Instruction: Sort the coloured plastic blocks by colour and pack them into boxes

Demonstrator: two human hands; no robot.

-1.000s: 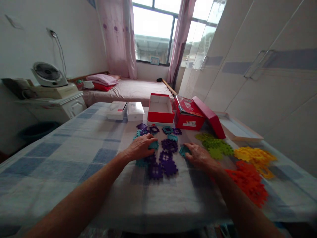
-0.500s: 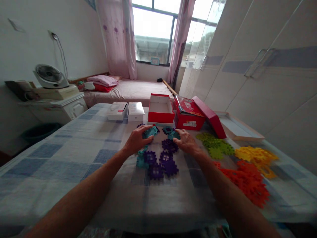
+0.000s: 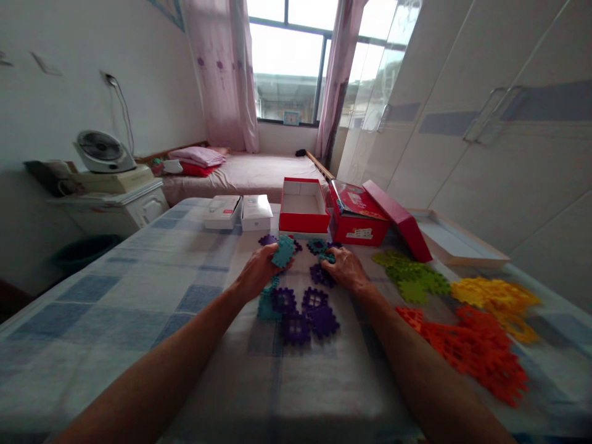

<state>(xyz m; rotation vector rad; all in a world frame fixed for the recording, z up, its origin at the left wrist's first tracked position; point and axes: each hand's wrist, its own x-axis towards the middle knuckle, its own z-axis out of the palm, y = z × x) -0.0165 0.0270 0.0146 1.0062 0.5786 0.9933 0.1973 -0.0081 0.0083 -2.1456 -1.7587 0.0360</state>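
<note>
Head-view landmark: an open red cardboard box with a white lining (image 3: 304, 223) is set on the blue-and-white checked tablecloth (image 3: 139, 296); places below are given from this box.
Left hand: the left hand (image 3: 259, 269) is held before the box's near left corner, thumb and fingers closed on a tile.
Left tile: a turquoise, gear-edged, seemingly plastic tile (image 3: 282, 250) is gripped there, tilted up, its long axis appearing to run from lower left to upper right.
Right hand: the right hand (image 3: 346, 267) is placed before the box's near right corner, fingers curled around a piece.
Right piece: a turquoise, toothed, partly covered piece (image 3: 327, 256) is pinched at the fingertips; whether it is lifted cannot be told.
Gap between hands: the two turquoise pieces are kept apart, one before each near corner of the box, each reached from its own side; neither hand is clearly nearer the box.
Purple tiles: a purple stack of gear-edged tiles (image 3: 320, 275) is found just beside the right hand, before the box's right half; purple window-pattern tiles (image 3: 295, 328) are laid farther out on the box's near side.
Turquoise group: turquoise toothed tiles (image 3: 268, 307) are left nearer the left forearm, before and leftward of the box.
</note>
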